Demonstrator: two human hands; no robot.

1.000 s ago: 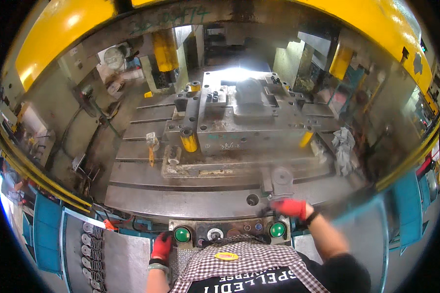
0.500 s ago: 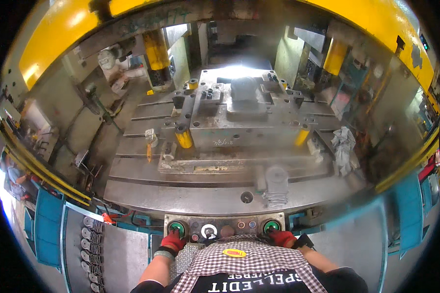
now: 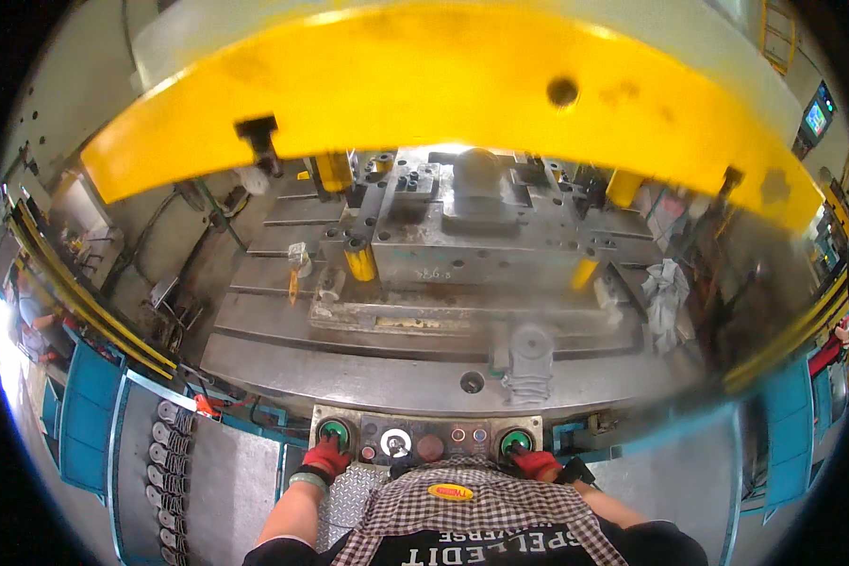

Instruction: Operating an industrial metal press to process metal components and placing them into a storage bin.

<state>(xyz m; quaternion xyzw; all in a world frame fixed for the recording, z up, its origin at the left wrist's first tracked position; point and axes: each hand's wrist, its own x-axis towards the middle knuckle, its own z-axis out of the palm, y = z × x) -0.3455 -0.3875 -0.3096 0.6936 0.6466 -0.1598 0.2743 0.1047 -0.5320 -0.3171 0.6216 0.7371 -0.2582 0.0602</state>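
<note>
My left hand (image 3: 327, 455), in a red glove with dark fingertips, has its fingers stretched onto a green push button (image 3: 333, 431) at the left end of a control panel (image 3: 379, 424). At the panel's other end my right hand (image 3: 535, 462), gloved alike, rests its fingers on a second green push button (image 3: 516, 441). Neither hand holds anything. Beyond the panel is a press bed (image 3: 387, 382) carrying a heavy steel die (image 3: 481, 259). A grey block-like shape (image 3: 479, 184) sits on top of the die. Above it, the yellow press ram (image 3: 424, 85) covers the die's far edge.
A flat grey metal part (image 3: 532, 354) lies on the bed's near right, with a crumpled grey cloth (image 3: 665, 292) behind it. A brush (image 3: 295, 269) lies on the left. Several similar parts (image 3: 167, 457) line a table at lower left. Blue guards (image 3: 90, 415) flank me.
The yellow ram has come down a long way and now hides the rear of the press. Both my hands stay on the green buttons; the view has shifted slightly.
</note>
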